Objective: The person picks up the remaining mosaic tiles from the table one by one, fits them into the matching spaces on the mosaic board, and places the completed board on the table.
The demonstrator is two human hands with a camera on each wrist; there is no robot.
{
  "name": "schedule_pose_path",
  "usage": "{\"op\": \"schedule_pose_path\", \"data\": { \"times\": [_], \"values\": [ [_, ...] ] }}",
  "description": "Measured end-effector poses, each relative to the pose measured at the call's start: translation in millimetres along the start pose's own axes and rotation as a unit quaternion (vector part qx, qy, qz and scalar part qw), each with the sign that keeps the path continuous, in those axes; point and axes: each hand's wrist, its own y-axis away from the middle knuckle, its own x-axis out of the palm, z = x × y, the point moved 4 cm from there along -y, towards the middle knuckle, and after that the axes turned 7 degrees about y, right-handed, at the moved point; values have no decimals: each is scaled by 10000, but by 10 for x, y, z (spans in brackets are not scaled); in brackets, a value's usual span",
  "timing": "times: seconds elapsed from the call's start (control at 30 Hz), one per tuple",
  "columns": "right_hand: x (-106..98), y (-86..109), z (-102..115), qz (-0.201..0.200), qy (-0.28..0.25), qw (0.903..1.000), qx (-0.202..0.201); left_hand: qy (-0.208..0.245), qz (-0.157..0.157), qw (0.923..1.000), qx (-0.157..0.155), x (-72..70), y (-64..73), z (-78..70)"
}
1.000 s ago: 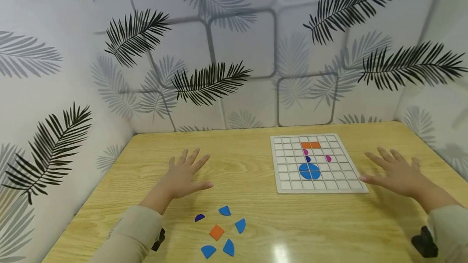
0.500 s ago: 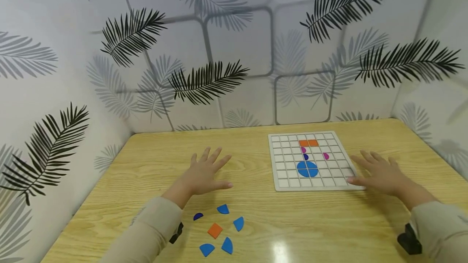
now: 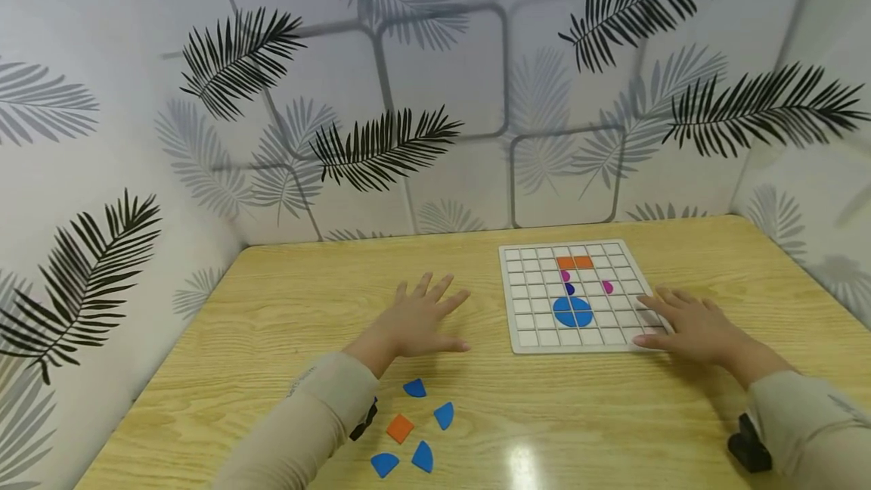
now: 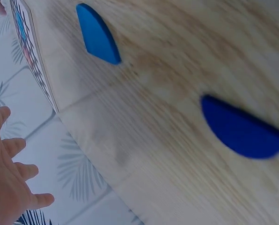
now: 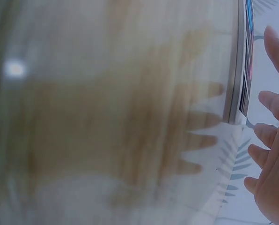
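From the head feed I log the left hand (image 3: 423,325), fingers spread, above the table (image 3: 578,414), left of the gridded board (image 3: 534,337). The right hand (image 3: 699,330), also spread, overlaps the board's right edge; contact I cannot tell. An orange square (image 3: 400,428) and four blue quarter-circles (image 3: 423,457) lie near the left sleeve (image 3: 309,422).

Worktop (image 3: 599,414): near edge cut off in the head view. Board (image 3: 530,338): near right corner hidden by right hand (image 3: 697,329). Dark half-disc (image 4: 242,129): mostly hidden there behind left sleeve (image 3: 320,414).
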Motion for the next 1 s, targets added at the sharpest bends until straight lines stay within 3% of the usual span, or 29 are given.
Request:
{"op": "schedule_pose_path", "data": {
  "times": [0.53, 1.0],
  "values": [
    [48, -28, 94, 224, 58, 9997, -57, -180, 460, 9981, 365, 177, -373, -352],
    [36, -56, 143, 266, 159, 9995, -42, -295, 831, 9956, 317, 350, -645, -513]
  ]
}}
